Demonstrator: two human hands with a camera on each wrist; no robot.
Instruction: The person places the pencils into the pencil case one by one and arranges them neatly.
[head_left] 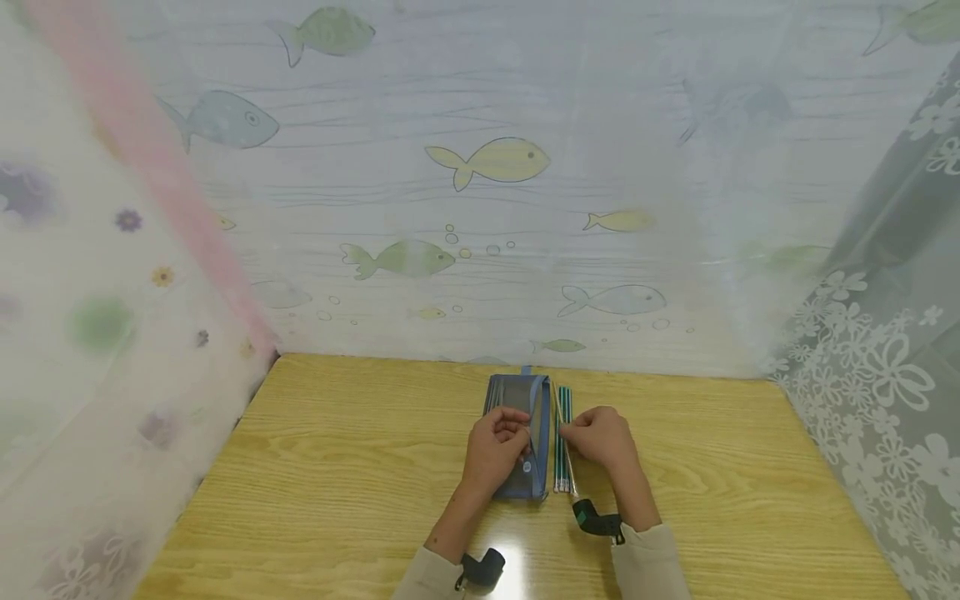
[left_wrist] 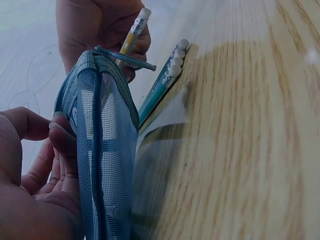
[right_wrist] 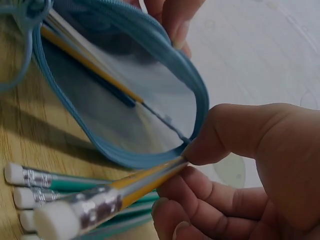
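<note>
A blue mesh zip pencil case [head_left: 517, 483] lies on the table with its zipped side gaping toward the right. My left hand [head_left: 495, 450] pinches the upper edge of that opening between thumb and finger. In the right wrist view a yellow pencil [right_wrist: 90, 65] and a dark blue stick [right_wrist: 117, 95] show inside the case. My right hand [head_left: 606, 437] pinches another yellow pencil [right_wrist: 145, 186] between thumb and fingers, its white eraser end toward the wrist camera. This pencil is alongside the case's mouth. Several green pencils [head_left: 562, 479] with white erasers lie side by side beneath it.
The wooden table [head_left: 337, 467] runs back to a curtain printed with fish [head_left: 487, 158]. A floral curtain [head_left: 142, 333] hangs at the left and a lace one [head_left: 885, 383] at the right. A zip pull [left_wrist: 125, 58] sticks out from the case's near end.
</note>
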